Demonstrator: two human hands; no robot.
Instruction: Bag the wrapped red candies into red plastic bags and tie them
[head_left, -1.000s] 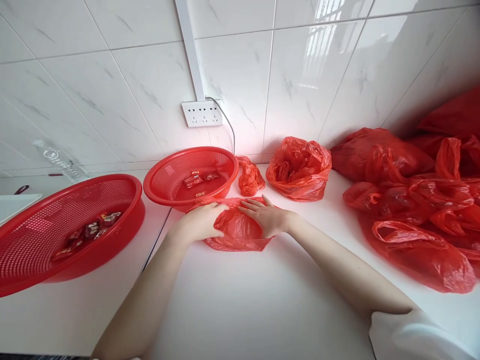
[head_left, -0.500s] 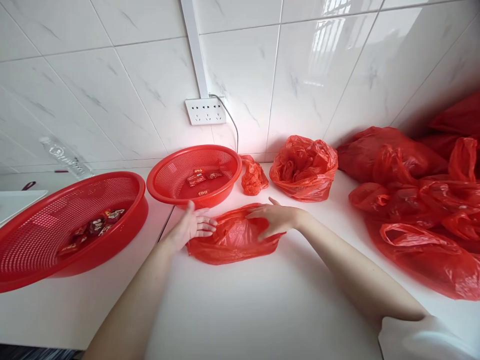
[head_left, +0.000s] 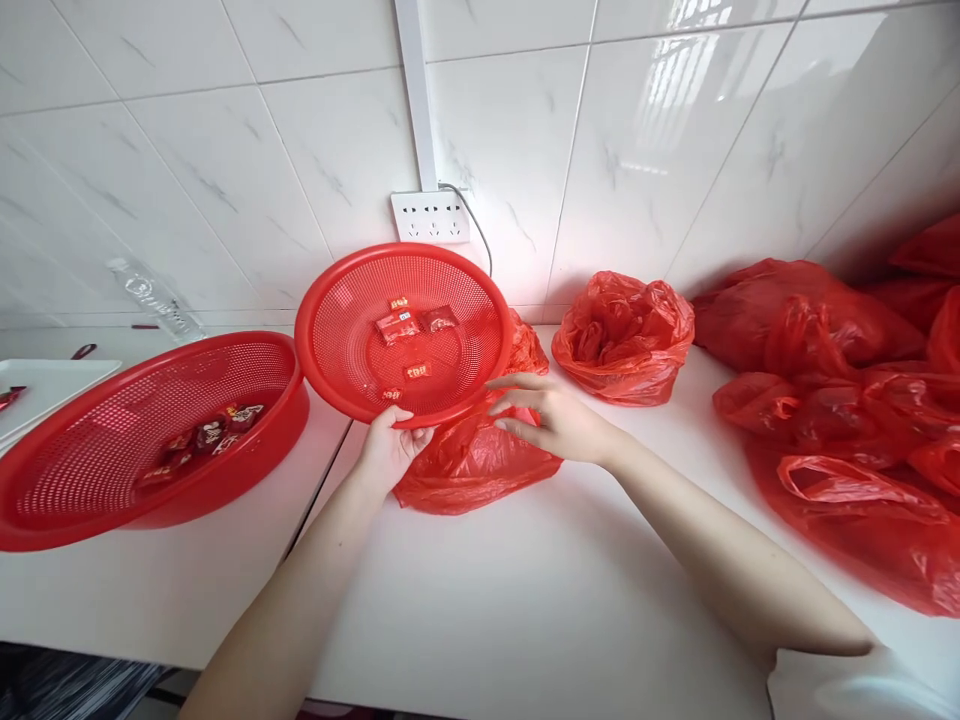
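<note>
My left hand grips the near rim of a round red plastic basket, thumb over the edge. The basket is tipped up towards me, and several small red packets lie spread over its bottom. My right hand is beside the basket's lower right rim with its fingers apart; whether a fingertip touches the rim, I cannot tell. Under the basket's near edge lies a red plastic bag on the white table, its back part hidden by the basket and my right hand.
A larger red basket with several packets stands at left. Behind it are a clear bottle and a white tray. A crumpled red bag sits at back right, and filled red bags are heaped at far right. Wall sockets are behind.
My left hand has moved from the red bag to the basket's rim, and the basket has been lifted and tipped towards me. My right hand has come out of the bag's mouth.
</note>
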